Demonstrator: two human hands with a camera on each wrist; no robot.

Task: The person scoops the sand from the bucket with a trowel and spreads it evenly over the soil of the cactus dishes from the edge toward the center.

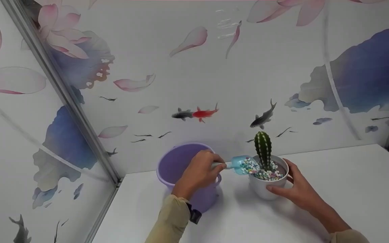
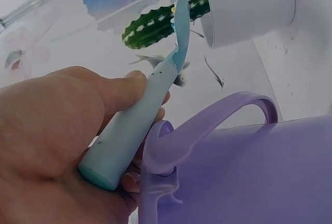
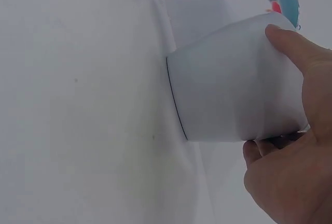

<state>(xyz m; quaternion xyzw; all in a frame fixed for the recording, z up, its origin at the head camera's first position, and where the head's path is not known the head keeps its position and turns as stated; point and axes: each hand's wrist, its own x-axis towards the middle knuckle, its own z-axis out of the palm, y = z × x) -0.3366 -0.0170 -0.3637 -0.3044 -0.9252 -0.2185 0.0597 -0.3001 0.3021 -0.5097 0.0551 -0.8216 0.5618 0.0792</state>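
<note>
My left hand grips the pale handle of a small blue toy shovel. Colourful pebbles lie in its scoop, which is at the left rim of a white flowerpot. A ribbed green cactus stands upright in the pot, with more pebbles around its base. With thumb and fingers around the pot's right side, my right hand holds it on the table. The right wrist view shows the thumb on the pot wall. In the left wrist view the shovel handle lies between thumb and fingers.
A purple bucket stands left of the pot, below and behind my left forearm; its handle shows in the left wrist view. The white table meets a printed wall panel at the back and another at the left.
</note>
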